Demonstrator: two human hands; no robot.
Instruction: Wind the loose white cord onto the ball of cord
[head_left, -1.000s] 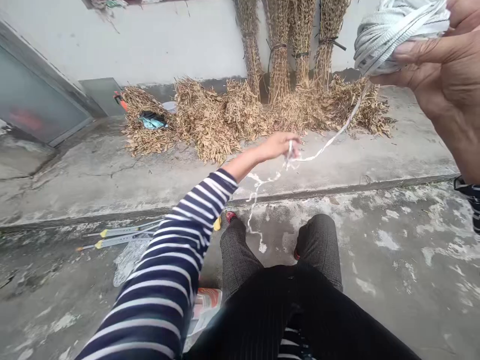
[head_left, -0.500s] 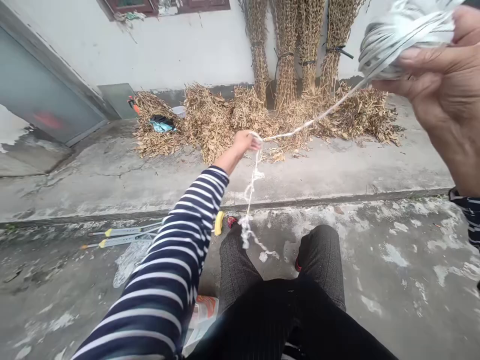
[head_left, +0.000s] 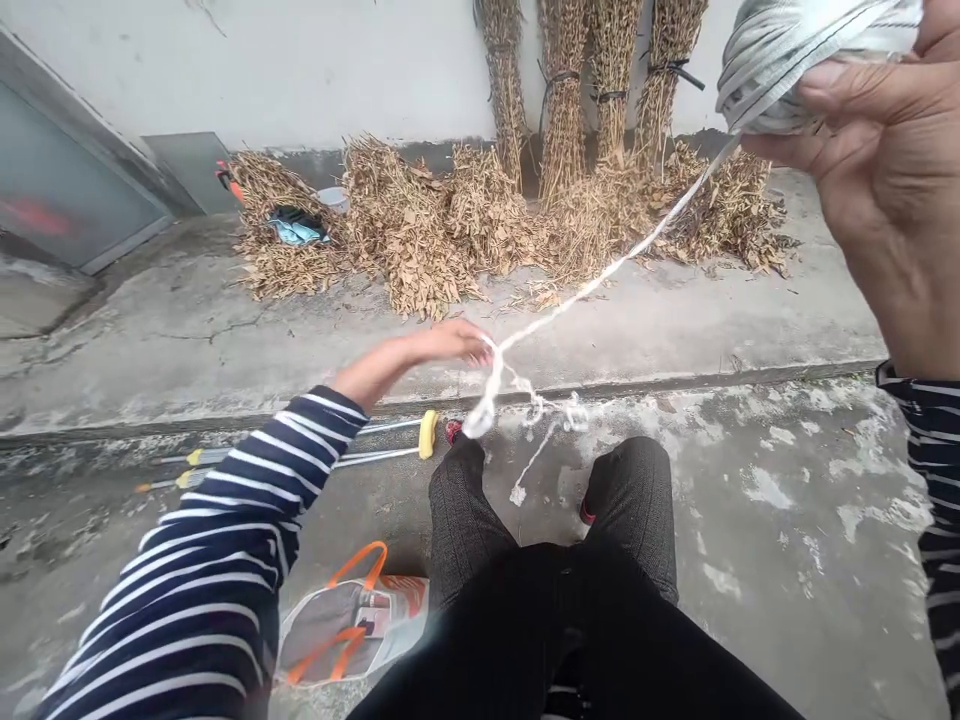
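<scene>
High on the right, my right hand point(head_left: 892, 150) is wrapped round a ball of white cord point(head_left: 780, 75). One strand point(head_left: 622, 262) runs from it down and left to my left hand point(head_left: 454, 343), held out in front of my knees. My left fingers, smeared a little by motion, close on the cord where it bends in a loop. Below them dangle the cord's loose end and several frayed knots point(head_left: 574, 412), in front of the step edge and my legs. Part of the ball goes out of the picture at the top.
Dry stalk bundles point(head_left: 562, 100) lean on the white wall, and heaps of dry leafy stalks point(head_left: 420, 230) lie along the concrete ledge point(head_left: 225, 350). Crutches with a yellow pad point(head_left: 428, 434) lie at left. A bag with orange handles point(head_left: 315, 625) stands by my leg.
My left hand has moved down and a little left, pulling the strand lower. The knotted loose end has swung. My right hand stays high with the ball; the view has shifted slightly.
</scene>
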